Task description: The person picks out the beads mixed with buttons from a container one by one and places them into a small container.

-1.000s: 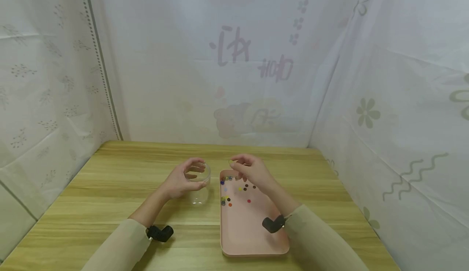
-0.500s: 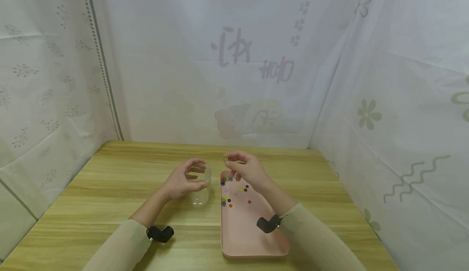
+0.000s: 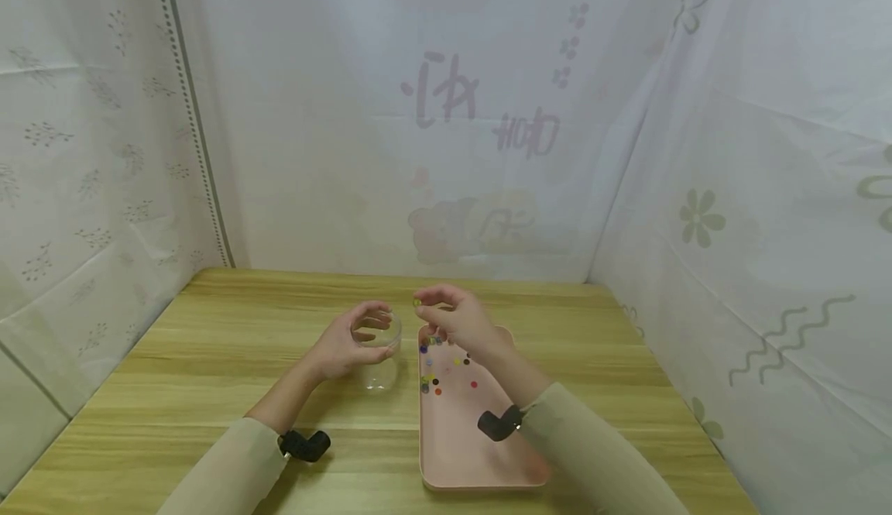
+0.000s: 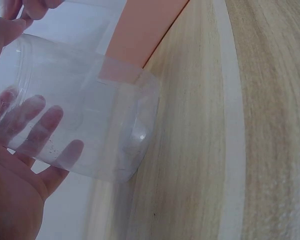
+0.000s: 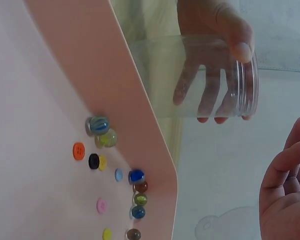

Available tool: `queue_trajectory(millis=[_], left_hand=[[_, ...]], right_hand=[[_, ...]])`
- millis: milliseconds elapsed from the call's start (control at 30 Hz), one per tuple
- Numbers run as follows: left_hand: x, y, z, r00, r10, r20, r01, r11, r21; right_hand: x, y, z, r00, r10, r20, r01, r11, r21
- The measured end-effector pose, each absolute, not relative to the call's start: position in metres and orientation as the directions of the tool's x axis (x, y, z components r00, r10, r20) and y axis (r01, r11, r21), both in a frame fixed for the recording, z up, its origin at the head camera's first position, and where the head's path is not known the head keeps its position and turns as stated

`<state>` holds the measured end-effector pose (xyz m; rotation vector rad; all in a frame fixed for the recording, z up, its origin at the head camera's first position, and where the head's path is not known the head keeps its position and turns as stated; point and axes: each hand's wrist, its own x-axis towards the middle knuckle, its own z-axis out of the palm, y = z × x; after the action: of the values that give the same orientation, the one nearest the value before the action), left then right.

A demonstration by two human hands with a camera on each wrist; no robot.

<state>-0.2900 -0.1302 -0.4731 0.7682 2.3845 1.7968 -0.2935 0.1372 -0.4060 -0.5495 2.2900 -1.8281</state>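
Note:
My left hand [image 3: 340, 346] grips a clear plastic jar [image 3: 376, 368] near its rim, thumb on the near side and fingers round the far side. The jar stands upright on the wooden table, and no contents show through its wall in the left wrist view. Higher up and to the right, my right hand [image 3: 456, 320] pinches a yellowish glass marble [image 3: 417, 303] between thumb and fingertips, a short way from the jar's mouth. Below that hand lies a pink tray [image 3: 474, 445] with glass marbles and buttons; the forearm hides part of it.
Along the tray's wall, several marbles sit together, among them a blue marble [image 5: 136, 176] and a striped marble [image 5: 98, 125]. Loose buttons lie nearby, such as an orange button [image 5: 78, 151] and a pink button [image 5: 102, 205]. Patterned white cloth [image 3: 334, 151] hangs behind the table.
My right hand has moved left and slightly up, carrying the marble from over the tray toward the jar. My left hand and the jar have stayed in place.

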Motion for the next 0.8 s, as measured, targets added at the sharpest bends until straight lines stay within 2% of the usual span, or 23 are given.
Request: queue_trajectory(millis=[200,800], left_hand=[[-0.288,-0.129,-0.472,-0.879,0.417,0.23,0.334,0.195,0.922],[-0.288,-0.128,-0.471,-0.88,0.416,0.231,0.326,0.174,0.929]], right_hand=[[-0.292,0.128,-0.408,-0.907,-0.413,0.086,-0.168,0.167,-0.972],[-0.286,0.119,-0.42,-0.881,-0.472,0.045,-0.185,0.254,-0.949]])
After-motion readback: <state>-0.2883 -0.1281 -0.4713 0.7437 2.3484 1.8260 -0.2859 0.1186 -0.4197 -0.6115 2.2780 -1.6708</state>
